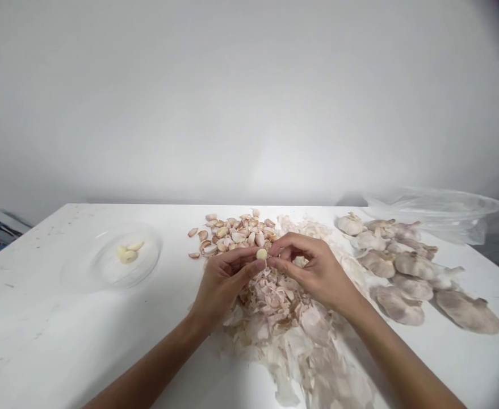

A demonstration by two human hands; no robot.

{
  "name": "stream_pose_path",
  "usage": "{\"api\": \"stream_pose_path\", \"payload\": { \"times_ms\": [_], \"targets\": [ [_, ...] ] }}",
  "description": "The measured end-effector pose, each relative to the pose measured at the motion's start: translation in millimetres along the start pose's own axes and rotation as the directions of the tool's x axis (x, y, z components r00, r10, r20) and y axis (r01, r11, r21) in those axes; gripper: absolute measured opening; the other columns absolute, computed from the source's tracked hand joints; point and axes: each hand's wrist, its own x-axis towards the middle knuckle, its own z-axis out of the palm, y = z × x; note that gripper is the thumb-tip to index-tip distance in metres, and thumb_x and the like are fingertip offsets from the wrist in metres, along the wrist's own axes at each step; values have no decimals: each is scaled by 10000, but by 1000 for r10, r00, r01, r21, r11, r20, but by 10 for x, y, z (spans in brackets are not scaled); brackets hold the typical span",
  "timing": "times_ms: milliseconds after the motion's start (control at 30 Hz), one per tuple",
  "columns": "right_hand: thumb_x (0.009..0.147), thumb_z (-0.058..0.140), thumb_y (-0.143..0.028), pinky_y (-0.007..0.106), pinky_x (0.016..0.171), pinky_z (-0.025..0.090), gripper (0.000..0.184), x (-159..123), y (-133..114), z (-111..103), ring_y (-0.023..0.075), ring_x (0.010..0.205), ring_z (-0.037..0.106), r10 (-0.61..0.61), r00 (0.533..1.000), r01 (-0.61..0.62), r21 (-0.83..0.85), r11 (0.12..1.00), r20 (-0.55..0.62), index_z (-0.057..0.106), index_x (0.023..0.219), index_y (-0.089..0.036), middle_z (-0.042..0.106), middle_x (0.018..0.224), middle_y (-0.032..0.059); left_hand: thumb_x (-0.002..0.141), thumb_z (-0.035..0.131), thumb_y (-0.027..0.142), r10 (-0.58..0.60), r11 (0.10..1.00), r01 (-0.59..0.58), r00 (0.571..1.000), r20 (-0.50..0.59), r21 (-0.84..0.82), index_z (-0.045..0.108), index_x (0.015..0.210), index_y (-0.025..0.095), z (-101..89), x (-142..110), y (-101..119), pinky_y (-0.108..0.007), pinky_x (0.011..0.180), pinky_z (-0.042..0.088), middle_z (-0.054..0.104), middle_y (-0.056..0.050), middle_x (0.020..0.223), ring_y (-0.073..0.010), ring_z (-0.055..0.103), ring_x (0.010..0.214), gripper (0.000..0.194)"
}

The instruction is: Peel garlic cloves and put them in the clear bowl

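My left hand (223, 281) and my right hand (313, 270) meet over the middle of a white table (40, 329). Between their fingertips they pinch one pale peeled garlic clove (261, 254). Both hands are closed on it. Just behind the hands lies a heap of unpeeled pinkish cloves (236, 233). Under and in front of the hands spreads a pile of papery garlic skins (292, 329).
A clear plate (147, 267) at the left holds a few peeled cloves (128, 253). Several whole garlic bulbs (402, 267) lie at the right, with a clear plastic bag (436, 207) behind them. A plain white wall stands behind the table.
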Motion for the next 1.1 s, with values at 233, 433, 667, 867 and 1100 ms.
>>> {"api": "stream_pose_path", "payload": {
  "times_ms": [233,433,667,867,1100],
  "targets": [
    [883,782,-325,290,636,503,100,-3,35,-31,135,662,598,-29,999,29,19,999,21,768,921,-234,713,796,8,777,846,384,54,990,-52,998,-17,132,838,1040,237,-24,-16,-8,-218,532,377,703,-38,744,-107,506,623,302],
    [884,783,-268,293,659,561,68,-1,87,-11,147,710,657,-145,989,145,10,989,1,781,944,-238,755,862,22,764,853,393,76,984,-67,996,-45,167,847,1014,254,-40,-18,-17,-227,545,394,721,-40,756,-116,522,634,286],
    [920,734,-187,273,677,566,81,-15,118,3,122,720,657,-279,960,279,-111,954,18,740,997,-207,744,893,18,773,847,384,68,987,-61,997,-40,147,849,1012,255,-30,-24,-17,-225,545,376,644,-14,669,-122,507,644,272],
    [983,625,-173,298,739,559,88,-34,76,8,153,844,685,-352,916,393,-251,885,192,710,990,-195,739,918,28,822,813,395,62,997,-61,998,-17,56,831,1025,232,-57,9,18,-197,484,282,530,35,613,-62,360,545,261],
    [1025,576,-272,270,547,418,319,-27,87,-14,112,560,539,-266,948,313,-371,874,173,644,729,-174,614,627,-17,887,748,412,38,999,-38,999,14,1,798,1054,172,-44,11,59,-208,468,237,409,53,578,-59,329,523,297]
  ]
}}
